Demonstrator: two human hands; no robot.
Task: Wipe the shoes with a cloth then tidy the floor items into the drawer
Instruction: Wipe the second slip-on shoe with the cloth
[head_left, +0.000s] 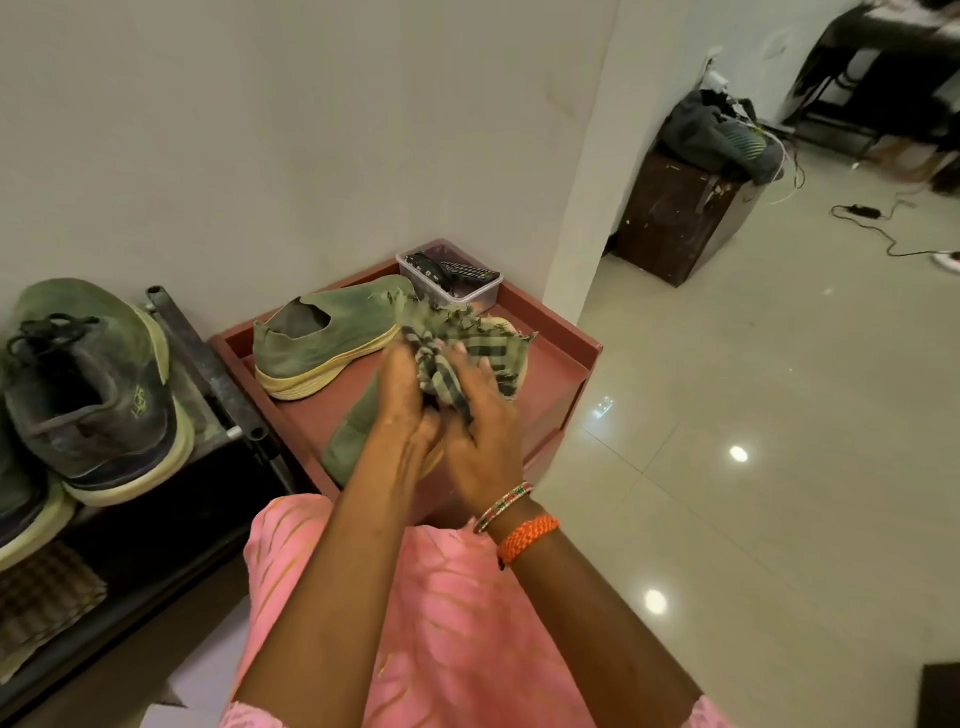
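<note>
Checked cloth (457, 358) bunched between both hands at centre frame, above a reddish drawer unit (566, 332). Left hand (402, 387) curled round the cloth's near fold; right hand (483, 426) closed on the same bundle from the 4 o'clock side, bangles at the wrist. One green shoe (322, 338) lying on the unit top at 10 o'clock from the hands, heel toward the wall side, sole pale and seemingly still dusty. Second green shoe (358, 431) under the hands at 7 o'clock, mostly hidden by the forearms, so hard to say whether wiped or not. Clear box (467, 296) with remotes inside at 12 o'clock, at the back corner of the unit. Dark sneakers (88, 395) on a black rack (218, 374) at 9 o'clock, grimy, apparently untouched. Judging by this: wiping stage under way, likely early, with the cloth being gathered or refolded rather than pressed on a shoe. Left to do, as far as can be told: finishing both green shoes, perhaps the rack pair, then the tidying into the drawer, not yet begun; drawer front closed from this angle.
</note>
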